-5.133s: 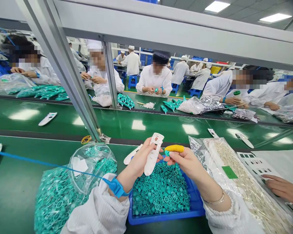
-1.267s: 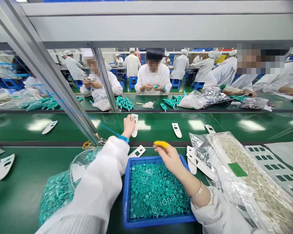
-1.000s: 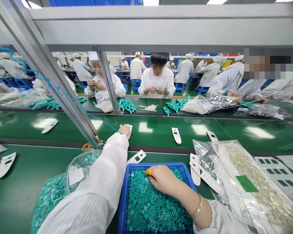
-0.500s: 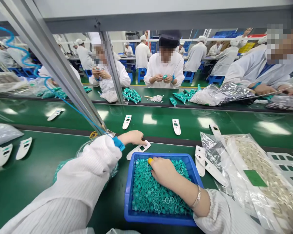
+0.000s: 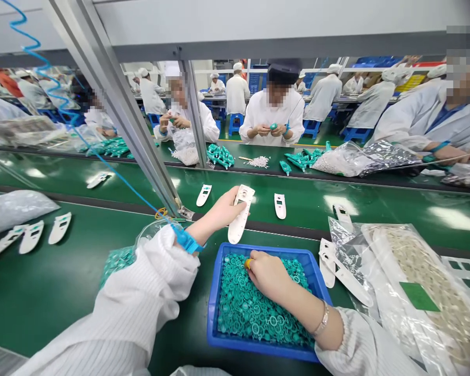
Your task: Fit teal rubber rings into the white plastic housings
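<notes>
My left hand (image 5: 226,209) grips a white plastic shell (image 5: 239,222) by its upper part and holds it up above the far side of a blue tray (image 5: 224,343). Small green ring-shaped parts (image 5: 250,313) fill the tray. Down among these parts, near the tray's far edge, is my right hand (image 5: 268,272); its fingers are bent together, with a yellow cover on one fingertip. What the right fingers hold, if anything, is hidden.
White shells (image 5: 59,228) lie at the left, others (image 5: 348,277) right of the tray. A plastic bag of parts (image 5: 411,256) sits at the right. Beyond it a green belt (image 5: 250,190) carries shells. A metal post (image 5: 129,115) slants at left; co-workers (image 5: 274,109) sit opposite.
My left hand has lifted the white shell off the table and tilted it more upright. My right hand stays in the tray, with its fingers slightly shifted. The camera view has moved a little.
</notes>
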A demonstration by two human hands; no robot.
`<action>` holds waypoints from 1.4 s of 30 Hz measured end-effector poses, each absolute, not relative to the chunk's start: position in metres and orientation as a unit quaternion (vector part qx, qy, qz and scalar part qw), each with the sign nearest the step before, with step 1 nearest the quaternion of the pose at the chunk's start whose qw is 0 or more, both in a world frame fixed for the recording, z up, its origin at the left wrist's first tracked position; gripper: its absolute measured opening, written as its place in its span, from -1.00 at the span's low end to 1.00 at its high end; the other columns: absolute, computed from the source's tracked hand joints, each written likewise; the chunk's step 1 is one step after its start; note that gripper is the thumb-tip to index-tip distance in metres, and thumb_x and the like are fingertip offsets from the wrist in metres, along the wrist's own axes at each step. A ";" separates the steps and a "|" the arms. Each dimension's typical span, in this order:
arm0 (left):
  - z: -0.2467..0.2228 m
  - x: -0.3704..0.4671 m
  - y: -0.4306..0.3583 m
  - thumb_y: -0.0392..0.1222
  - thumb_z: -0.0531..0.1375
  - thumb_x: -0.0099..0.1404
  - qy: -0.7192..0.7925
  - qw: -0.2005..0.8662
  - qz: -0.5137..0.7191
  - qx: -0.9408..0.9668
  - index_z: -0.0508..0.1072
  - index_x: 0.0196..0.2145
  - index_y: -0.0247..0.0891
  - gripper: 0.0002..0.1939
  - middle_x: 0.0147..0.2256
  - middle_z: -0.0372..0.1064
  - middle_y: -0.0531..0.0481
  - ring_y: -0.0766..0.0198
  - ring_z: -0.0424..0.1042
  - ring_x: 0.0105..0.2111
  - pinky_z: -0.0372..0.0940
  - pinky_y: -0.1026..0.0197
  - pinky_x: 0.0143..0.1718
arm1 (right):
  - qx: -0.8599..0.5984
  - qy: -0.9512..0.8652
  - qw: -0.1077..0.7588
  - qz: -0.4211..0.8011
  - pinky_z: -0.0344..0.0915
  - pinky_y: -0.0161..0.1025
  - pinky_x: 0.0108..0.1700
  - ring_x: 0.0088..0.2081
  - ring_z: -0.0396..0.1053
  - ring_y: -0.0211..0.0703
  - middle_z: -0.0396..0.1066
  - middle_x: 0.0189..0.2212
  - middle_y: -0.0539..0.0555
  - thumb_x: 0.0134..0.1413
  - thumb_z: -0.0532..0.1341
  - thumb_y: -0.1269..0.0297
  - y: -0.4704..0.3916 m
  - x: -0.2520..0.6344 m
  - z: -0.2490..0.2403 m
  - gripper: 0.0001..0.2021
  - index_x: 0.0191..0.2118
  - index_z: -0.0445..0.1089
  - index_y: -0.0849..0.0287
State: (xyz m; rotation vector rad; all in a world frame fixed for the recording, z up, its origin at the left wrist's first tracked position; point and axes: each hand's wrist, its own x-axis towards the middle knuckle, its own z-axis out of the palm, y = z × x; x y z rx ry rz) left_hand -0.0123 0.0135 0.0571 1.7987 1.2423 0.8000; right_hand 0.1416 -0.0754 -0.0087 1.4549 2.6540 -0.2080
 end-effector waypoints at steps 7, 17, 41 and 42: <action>0.043 -0.003 -0.051 -0.18 0.17 0.14 0.404 0.623 0.473 0.475 0.20 -0.12 -0.25 -0.65 -0.20 0.41 -0.08 0.32 0.44 -0.50 0.35 0.27 -0.48 | 0.470 0.874 0.032 -0.119 0.27 -0.24 -0.36 -0.31 0.42 -0.01 0.43 -0.37 0.21 0.00 0.14 0.42 -0.079 0.138 -0.015 -0.86 -0.37 0.46 0.27; -0.003 0.005 -0.050 -0.32 0.09 0.14 0.436 0.578 0.429 0.541 0.28 -0.16 -0.25 -0.73 -0.28 0.37 0.00 0.29 0.40 -0.33 0.30 0.31 -0.38 | 0.443 0.850 -0.230 -0.167 0.29 -0.38 -0.38 -0.41 0.38 -0.29 0.42 -0.40 0.03 0.13 0.10 0.33 -0.064 0.172 0.014 -0.83 -0.22 0.41 0.20; 0.011 0.015 -0.069 0.00 0.00 0.28 0.374 0.603 0.410 0.573 0.29 -0.21 -0.28 -0.70 -0.54 0.24 0.10 0.43 0.14 -0.64 0.03 0.37 -0.62 | 0.427 0.754 -0.465 -0.181 0.34 -0.06 -0.12 -0.09 0.32 -0.05 0.30 -0.06 0.19 0.09 0.09 0.37 -0.074 0.164 0.009 -0.68 -0.01 0.27 0.12; 0.011 0.015 -0.070 -0.01 -0.03 0.30 0.390 0.570 0.404 0.600 0.29 -0.18 -0.27 -0.70 -0.53 0.26 0.09 0.41 0.15 -0.63 0.03 0.35 -0.61 | 0.436 0.719 -0.479 -0.250 0.36 -0.09 -0.14 -0.13 0.36 -0.08 0.33 -0.07 0.19 0.10 0.09 0.35 -0.074 0.162 0.008 -0.66 0.02 0.25 0.12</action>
